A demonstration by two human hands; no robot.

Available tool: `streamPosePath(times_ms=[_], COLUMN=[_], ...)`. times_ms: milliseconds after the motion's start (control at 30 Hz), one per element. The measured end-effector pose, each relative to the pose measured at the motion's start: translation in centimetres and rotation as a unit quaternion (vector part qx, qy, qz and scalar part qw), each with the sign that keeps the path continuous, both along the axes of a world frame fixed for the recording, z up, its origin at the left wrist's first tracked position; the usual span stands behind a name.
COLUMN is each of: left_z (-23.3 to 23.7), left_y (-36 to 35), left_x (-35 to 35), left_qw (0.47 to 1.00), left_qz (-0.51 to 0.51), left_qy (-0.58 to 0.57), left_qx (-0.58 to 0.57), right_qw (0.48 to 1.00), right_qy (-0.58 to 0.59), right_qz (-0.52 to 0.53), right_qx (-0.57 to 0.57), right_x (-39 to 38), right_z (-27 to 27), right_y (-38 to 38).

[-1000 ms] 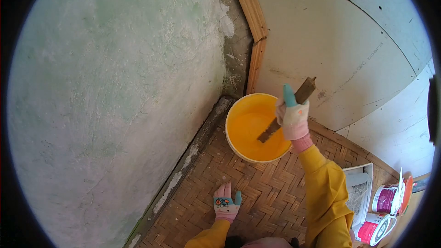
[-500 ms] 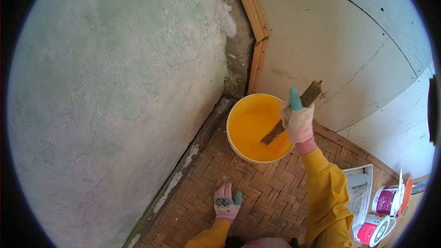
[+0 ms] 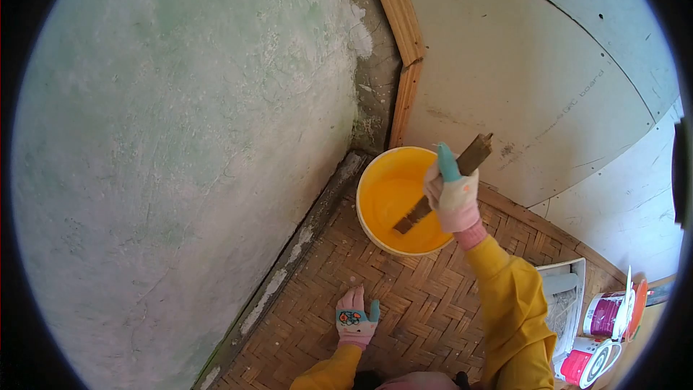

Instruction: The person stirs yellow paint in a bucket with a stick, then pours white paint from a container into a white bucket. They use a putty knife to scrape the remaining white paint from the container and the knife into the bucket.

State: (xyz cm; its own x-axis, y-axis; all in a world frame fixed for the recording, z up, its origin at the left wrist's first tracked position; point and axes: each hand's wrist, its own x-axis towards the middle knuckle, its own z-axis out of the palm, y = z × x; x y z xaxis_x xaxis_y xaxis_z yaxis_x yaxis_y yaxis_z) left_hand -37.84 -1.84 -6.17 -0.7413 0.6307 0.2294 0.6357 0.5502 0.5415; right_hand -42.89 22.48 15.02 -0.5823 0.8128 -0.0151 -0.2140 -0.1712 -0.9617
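My right hand (image 3: 453,193), in a pale glove with a teal thumb, is closed around a flat wooden stick (image 3: 474,154). The stick slants down to the left, its lower end in the yellow-orange liquid (image 3: 382,206) inside a round bucket (image 3: 367,233). The bucket stands on the floor in the corner, and my wrist passes over its right rim. Lower down, my left hand (image 3: 355,318) in a matching glove with a printed back has its fingers stretched forward and its thumb apart. It holds nothing, over the woven floor in front of the bucket.
A worn green-white wall (image 3: 188,137) rises on the left, with a base ledge (image 3: 292,249) along it. Wall boards (image 3: 520,87) and a wooden post (image 3: 408,50) stand behind the bucket. At lower right are a paint tray (image 3: 567,303) and paint tubs (image 3: 606,314) on the woven floor (image 3: 426,303).
My right hand and the wooden stick have moved left across the bucket, the stick's lower end shifting left and slightly down in the liquid. My left hand has stayed in place.
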Motion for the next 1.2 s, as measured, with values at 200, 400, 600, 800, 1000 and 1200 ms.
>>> streamPosePath(times_ms=[200, 400, 600, 800, 1000, 1200], left_z=[0.3, 0.2, 0.1, 0.3, 0.1, 0.2], left_y=[0.0, 0.0, -0.1, -0.1, 0.0, 0.0], left_x=[0.0, 0.0, -0.2, -0.1, -0.2, -0.2], left_qw=[1.0, 1.0, 1.0, 1.0, 1.0, 1.0], left_qz=[0.001, -0.001, -0.001, 0.003, -0.001, 0.002], left_qy=[-0.009, -0.004, -0.007, 0.0, -0.002, -0.005], left_qx=[-0.015, -0.004, -0.003, -0.003, -0.005, -0.008], right_qw=[0.995, 0.996, 0.997, 0.991, 1.0, 0.995], right_qy=[-0.004, 0.092, -0.059, 0.065, -0.006, 0.036], right_qz=[-0.075, -0.014, -0.022, -0.102, 0.022, -0.054], right_qx=[0.07, 0.019, 0.035, 0.065, 0.02, 0.073], right_x=[-1.6, -2.1, -0.2, -2.9, -1.0, -1.0], right_z=[0.9, -0.7, 1.2, 0.2, 1.0, -0.3], right_y=[2.7, 0.4, 1.6, 1.7, -0.7, 1.7])
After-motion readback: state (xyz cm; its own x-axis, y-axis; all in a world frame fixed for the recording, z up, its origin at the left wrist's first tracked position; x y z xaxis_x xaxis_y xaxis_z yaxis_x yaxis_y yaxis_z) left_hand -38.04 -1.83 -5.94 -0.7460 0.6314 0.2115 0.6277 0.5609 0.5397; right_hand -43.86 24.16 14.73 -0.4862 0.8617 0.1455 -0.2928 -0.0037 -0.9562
